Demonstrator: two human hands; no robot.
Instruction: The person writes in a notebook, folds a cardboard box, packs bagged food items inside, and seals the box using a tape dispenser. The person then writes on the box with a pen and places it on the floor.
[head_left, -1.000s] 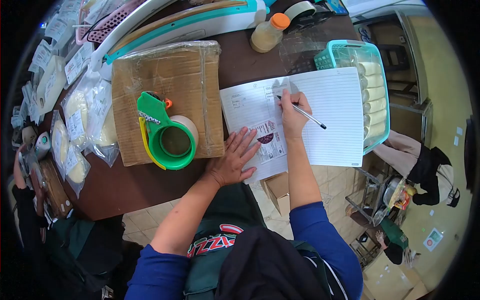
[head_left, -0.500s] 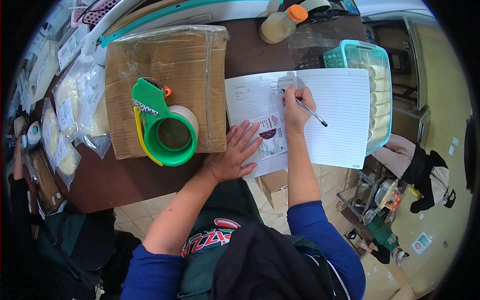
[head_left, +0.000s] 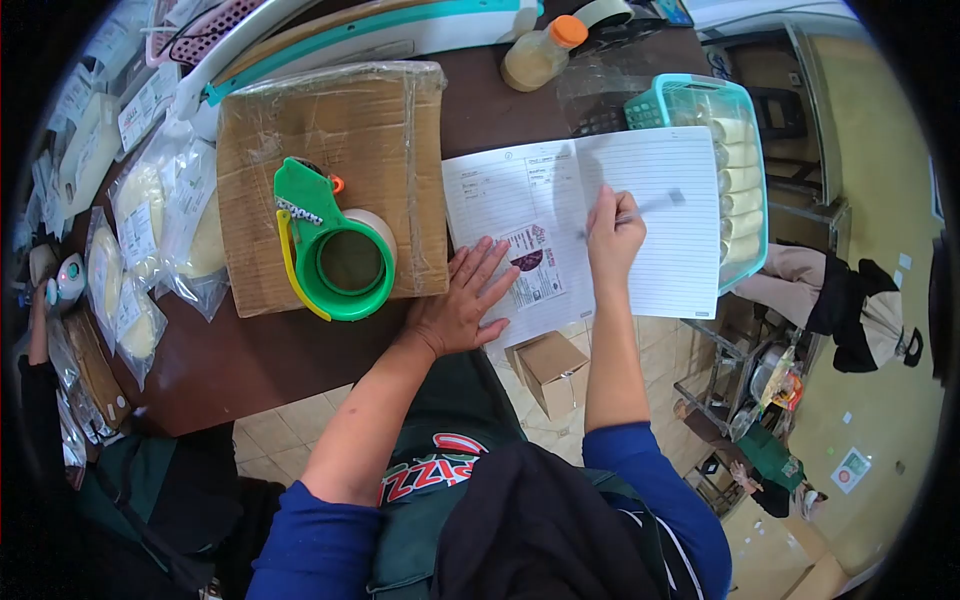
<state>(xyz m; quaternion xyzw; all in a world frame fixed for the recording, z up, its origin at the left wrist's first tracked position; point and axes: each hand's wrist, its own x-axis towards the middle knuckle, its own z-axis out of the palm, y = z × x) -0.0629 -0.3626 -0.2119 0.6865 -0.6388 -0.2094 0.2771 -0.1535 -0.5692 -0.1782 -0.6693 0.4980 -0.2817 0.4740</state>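
Observation:
A lined notebook (head_left: 655,240) lies open at the table's front edge, with handwriting near the top of its left page. A printed label (head_left: 536,268) with a dark round picture rests on that page. My left hand (head_left: 455,308) is spread flat, its fingers on the left page beside the label and its wrist near the cardboard box. Over the inner part of the right page, my right hand (head_left: 614,232) is closed around a pen (head_left: 655,205), which is blurred by motion. Whether the pen tip touches paper I cannot tell.
On a cardboard box (head_left: 400,130) sits a green tape dispenser (head_left: 345,270). Bagged pale rounds (head_left: 140,230) lie at the left. A teal basket (head_left: 755,150) holding pale rolls stands right of the notebook, a bottle with an orange cap (head_left: 540,55) behind it. Other people are at both sides.
My right hand has moved right and slightly down, from the left page's writing to the right page, still holding the pen. My left hand stays flat. The view has shifted slightly.

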